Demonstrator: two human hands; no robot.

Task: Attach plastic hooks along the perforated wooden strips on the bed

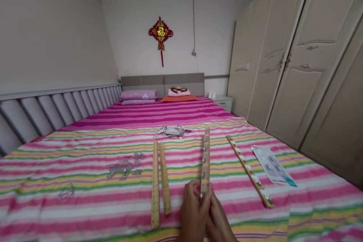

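Observation:
A wooden strip (207, 151) with small metal hooks along it points away from me over the bed. My left hand (191, 206) is closed on the left side of its near end, by the nearest hook. From the right, my right hand (219, 213) grips the same end, its thumb against the edge. My fingers partly hide this end. To the left lie two bare wooden strips (155, 185) with rows of small holes. On the right lies another wooden strip (246, 166) with white pieces and hooks along its length.
A clear blister pack (272, 166) with hooks lies at the right. Small clear plastic pieces (124, 167) are heaped at the left, and a bag of hardware (172, 131) lies farther back. Everything rests on a striped bedsheet (93, 211). Wardrobes (300, 94) stand beyond the right edge.

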